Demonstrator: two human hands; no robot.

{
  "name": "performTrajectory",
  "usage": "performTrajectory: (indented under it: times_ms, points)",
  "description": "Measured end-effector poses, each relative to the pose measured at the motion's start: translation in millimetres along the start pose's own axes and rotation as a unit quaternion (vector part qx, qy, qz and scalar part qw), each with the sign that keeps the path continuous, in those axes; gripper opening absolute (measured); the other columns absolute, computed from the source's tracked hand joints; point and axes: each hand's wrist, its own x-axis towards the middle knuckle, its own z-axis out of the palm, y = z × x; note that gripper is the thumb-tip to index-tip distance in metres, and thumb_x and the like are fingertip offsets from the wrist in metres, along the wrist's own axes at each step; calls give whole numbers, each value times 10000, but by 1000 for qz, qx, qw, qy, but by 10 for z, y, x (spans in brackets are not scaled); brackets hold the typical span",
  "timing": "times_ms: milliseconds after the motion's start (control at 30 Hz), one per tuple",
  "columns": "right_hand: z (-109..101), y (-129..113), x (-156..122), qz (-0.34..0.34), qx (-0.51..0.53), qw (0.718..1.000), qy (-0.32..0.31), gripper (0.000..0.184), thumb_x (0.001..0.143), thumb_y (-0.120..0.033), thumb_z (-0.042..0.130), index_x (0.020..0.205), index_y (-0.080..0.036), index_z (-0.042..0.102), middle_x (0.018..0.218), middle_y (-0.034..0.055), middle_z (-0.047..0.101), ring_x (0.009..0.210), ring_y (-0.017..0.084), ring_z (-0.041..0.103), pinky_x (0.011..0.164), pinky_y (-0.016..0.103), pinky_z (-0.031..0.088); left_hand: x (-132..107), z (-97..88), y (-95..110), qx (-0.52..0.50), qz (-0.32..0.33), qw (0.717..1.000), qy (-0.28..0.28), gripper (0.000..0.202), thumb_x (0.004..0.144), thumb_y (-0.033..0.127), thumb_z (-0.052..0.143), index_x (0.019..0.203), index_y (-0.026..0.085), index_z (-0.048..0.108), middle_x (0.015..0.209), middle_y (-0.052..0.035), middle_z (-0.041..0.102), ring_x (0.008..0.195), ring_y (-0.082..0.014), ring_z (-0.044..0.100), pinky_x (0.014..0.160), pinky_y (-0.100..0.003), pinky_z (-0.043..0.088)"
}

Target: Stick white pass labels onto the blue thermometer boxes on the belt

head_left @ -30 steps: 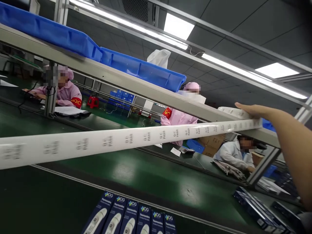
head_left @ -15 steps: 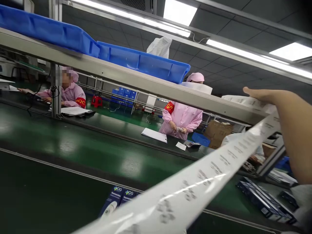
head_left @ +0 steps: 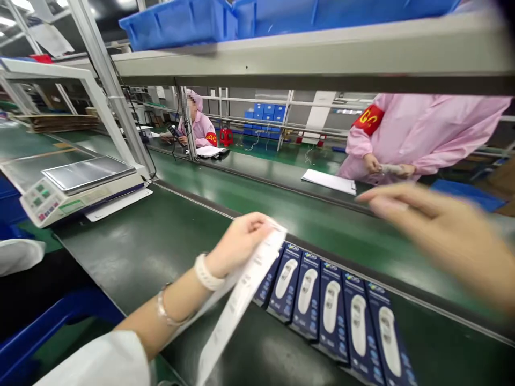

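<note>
My left hand is closed on the upper end of a long white sticker strip that hangs down past my wrist. It is held just above the left end of a row of dark blue thermometer boxes lying side by side on the green belt. My right hand hovers to the right above the belt, blurred by motion, with its fingers stretched out to the left and nothing visible in them.
A weighing scale stands at the left on the green conveyor. A grey shelf with blue bins runs overhead. Across the belt a person in pink stands by a white paper; another person in pink sits further back.
The view swung down from the shelf and ceiling to the belt. The strip came off the shelf and now hangs from my left hand. My right hand dropped from the shelf edge.
</note>
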Motion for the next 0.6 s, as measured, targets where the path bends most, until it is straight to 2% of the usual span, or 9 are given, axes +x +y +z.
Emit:
performTrajectory:
  times_ms: [67, 100, 200, 333, 500, 600]
  points:
    - [387, -29, -367, 34, 109, 988, -102, 245, 791, -413, 546, 959, -251, 621, 1009, 33, 618, 933, 196, 560, 847, 366, 433, 62, 297, -134, -24, -1, 999, -42, 218, 815, 300, 526, 939, 135, 598, 814, -40, 613, 710, -118, 550, 612, -206, 426]
    - [549, -29, -515, 57, 171, 975, -134, 283, 792, -433, 533, 992, -246, 606, 1018, 39, 617, 944, 208, 561, 844, 373, 436, 62, 401, -181, -30, -1, 998, -51, 236, 818, 301, 521, 978, 142, 590, 814, -44, 612, 703, -120, 549, 598, -206, 421]
    - [870, 14, -804, 99, 277, 946, -135, 302, 805, -441, 508, 1000, -221, 577, 1022, 47, 607, 944, 202, 556, 825, 357, 444, -22, 531, -262, -27, -7, 997, -75, 297, 830, 293, 503, 1087, 150, 541, 867, -62, 622, 703, -126, 548, 588, -212, 413]
    - [986, 82, -949, 107, 269, 952, -99, 252, 797, -398, 533, 963, -214, 573, 952, 35, 607, 881, 179, 555, 792, 327, 438, -138, 526, -337, 1, 6, 995, -101, 317, 856, 270, 458, 1153, 162, 493, 948, -75, 621, 765, -136, 549, 645, -228, 413]
    - [1017, 104, -1005, 62, 229, 969, -62, 144, 817, -333, 517, 821, -205, 584, 826, 14, 596, 777, 156, 545, 722, 294, 419, -197, 585, -415, 9, -4, 995, -104, 330, 856, 282, 461, 1174, 195, 471, 935, -61, 628, 714, -123, 546, 607, -219, 401]
    - [1031, 99, -1030, 53, 214, 975, -40, 124, 824, -312, 512, 801, -208, 575, 826, 19, 593, 790, 164, 543, 717, 298, 412, -200, 624, -438, -21, -12, 996, -81, 271, 821, 290, 525, 1064, 171, 534, 909, -54, 621, 762, -132, 559, 646, -220, 419]
